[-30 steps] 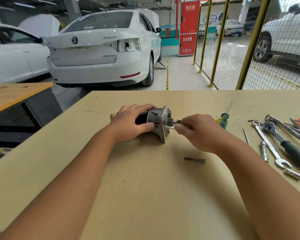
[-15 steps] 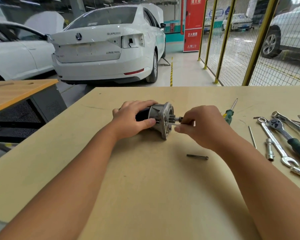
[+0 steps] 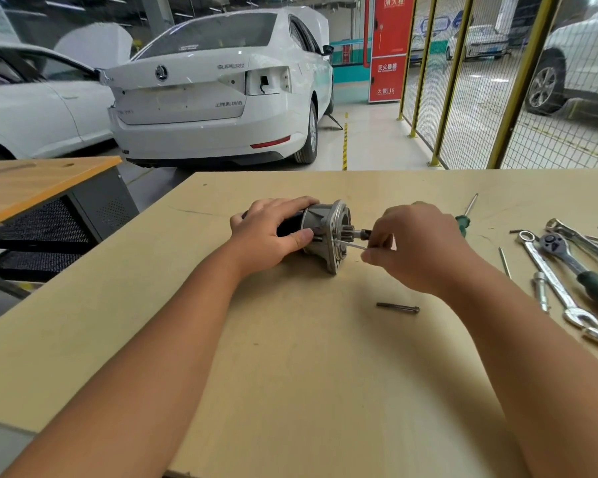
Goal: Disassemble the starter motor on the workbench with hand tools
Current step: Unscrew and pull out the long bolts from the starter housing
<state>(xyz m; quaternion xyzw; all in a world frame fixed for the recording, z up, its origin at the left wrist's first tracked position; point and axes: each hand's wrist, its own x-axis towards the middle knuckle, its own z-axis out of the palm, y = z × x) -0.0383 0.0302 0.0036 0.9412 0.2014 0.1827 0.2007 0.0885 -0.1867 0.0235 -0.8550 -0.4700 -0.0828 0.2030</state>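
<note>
Starter motor (image 3: 325,232) lying on its side near the middle of the bench (image 3: 290,357), flanged nose to the right. Left hand (image 3: 273,232) wrapped over the dark body, fingers curled round it and thumb pressed on the near side. Right hand (image 3: 415,246) pinching a thin long bolt (image 3: 351,244) that sticks out of the flange, fingertips closed on its outer end. Best done, by the look of it, by drawing straight along the bolt's own line, no sideways bending, with the body kept pinned against rolling. One loose bolt (image 3: 397,308) already on the bench, apart from the motor; worth laying this one beside it. Spanner (image 3: 553,281) and ratchet (image 3: 573,263) further right. No tray, box or other container in sight for small parts.
</note>
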